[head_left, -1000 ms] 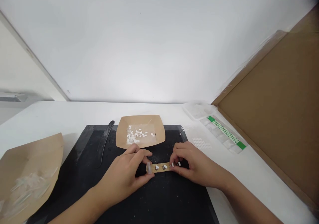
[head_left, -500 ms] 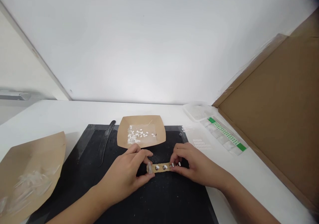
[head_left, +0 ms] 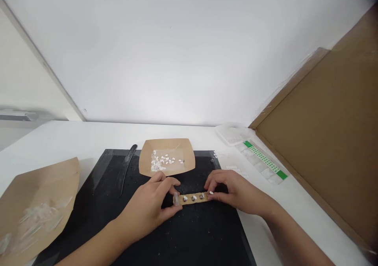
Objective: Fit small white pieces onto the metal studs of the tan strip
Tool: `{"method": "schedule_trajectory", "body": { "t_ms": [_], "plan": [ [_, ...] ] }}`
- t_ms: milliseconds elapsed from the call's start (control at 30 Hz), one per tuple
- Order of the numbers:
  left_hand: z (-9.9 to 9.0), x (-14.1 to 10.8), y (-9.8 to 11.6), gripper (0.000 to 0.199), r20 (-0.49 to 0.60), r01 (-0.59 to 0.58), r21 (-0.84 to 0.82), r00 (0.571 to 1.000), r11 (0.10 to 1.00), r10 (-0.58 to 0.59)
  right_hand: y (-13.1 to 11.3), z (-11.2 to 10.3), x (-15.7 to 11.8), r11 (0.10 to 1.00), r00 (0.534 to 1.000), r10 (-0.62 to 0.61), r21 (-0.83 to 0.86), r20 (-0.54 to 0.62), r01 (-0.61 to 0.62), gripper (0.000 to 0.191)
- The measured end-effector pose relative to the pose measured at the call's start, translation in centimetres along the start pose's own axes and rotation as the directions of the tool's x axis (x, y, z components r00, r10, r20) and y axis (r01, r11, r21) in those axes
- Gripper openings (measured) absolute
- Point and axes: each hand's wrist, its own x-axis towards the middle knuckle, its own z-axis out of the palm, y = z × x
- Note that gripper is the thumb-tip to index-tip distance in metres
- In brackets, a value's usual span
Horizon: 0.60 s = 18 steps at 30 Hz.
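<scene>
A narrow tan strip [head_left: 189, 199] lies across the black mat [head_left: 189, 234], bearing several small round metallic pieces with white bits on them. My left hand [head_left: 159, 199] pinches the strip's left end, where a small translucent piece [head_left: 176, 198] stands. At the other end, the thumb and fingers of my right hand [head_left: 223, 187] are closed around the strip's tip. A small white oval piece [head_left: 211, 192] shows at those fingertips. Beyond my hands, a brown paper tray [head_left: 189, 151] holds many white oval pieces [head_left: 159, 161].
A black curved tool [head_left: 126, 169] lies at the mat's left. Another brown tray [head_left: 62, 171] with clear plastic pieces stands far left. At right are a clear case with a green label [head_left: 265, 160], a clear container [head_left: 233, 134] and a cardboard wall [head_left: 325, 132].
My right hand has shifted slightly from the third metallic piece to the strip's right end, uncovering that piece. My left hand keeps its hold. The view has moved slightly.
</scene>
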Motion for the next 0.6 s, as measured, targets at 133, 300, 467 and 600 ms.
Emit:
{"method": "schedule_trajectory", "body": {
  "t_ms": [133, 300, 467, 600],
  "plan": [
    [0.0, 0.1, 0.0, 0.039, 0.003, 0.010, -0.002, 1.000, 1.000, -0.010, -0.2, -0.5, -0.4, 0.993, 0.994, 0.040, 0.111, -0.104, -0.028, 0.010],
    [-0.3, 0.1, -0.1, 0.050, -0.018, -0.032, 0.055, 0.999, 0.998, 0.033, -0.9, 0.1, -0.7, 0.976, 0.962, -0.026, 0.202, -0.270, 0.083, 0.016],
    [-1.1, 0.1, 1.1, 0.049, -0.210, -0.256, 0.083, 0.940, 0.963, 0.268, -2.4, 2.5, -0.8, 0.955, 0.969, -0.143, 0.230, -0.199, 0.188, 0.006],
    [-1.3, -0.1, 3.0, 0.033, -0.317, -0.456, -0.055, 0.852, 0.888, 0.418, -3.3, 5.3, -1.0, 0.882, 0.981, -0.129, 0.436, -0.146, 0.181, 0.012]
  ]
}}
